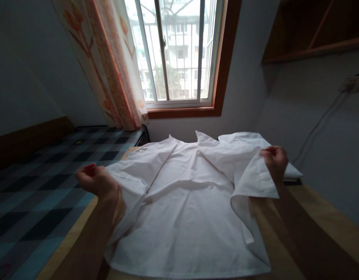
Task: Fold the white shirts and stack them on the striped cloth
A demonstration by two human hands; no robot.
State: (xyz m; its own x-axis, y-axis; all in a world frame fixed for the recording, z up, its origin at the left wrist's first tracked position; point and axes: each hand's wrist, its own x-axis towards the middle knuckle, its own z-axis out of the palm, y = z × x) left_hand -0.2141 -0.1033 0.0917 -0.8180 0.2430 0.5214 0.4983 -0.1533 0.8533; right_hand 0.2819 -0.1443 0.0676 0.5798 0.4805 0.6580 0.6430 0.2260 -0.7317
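A white shirt [191, 217] lies spread across the wooden table, its hem towards me and the two collar points at the far end. Its front is open, and the panels are drawn out to both sides. My left hand [94, 179] is closed at the shirt's left edge, with the fingertips partly hidden. On the other side, my right hand [275, 157] pinches the cloth near a raised corner, and a flap hangs below it. Wrinkles run over the middle of the shirt.
More white cloth [243, 137] lies behind the shirt at the table's far right. The wooden table [322, 217] adjoins a bed with a checked cover [48, 182] on the left. Ahead are a barred window [179, 58] and a flowered curtain [109, 70]; a cable [316, 120] hangs along the right wall.
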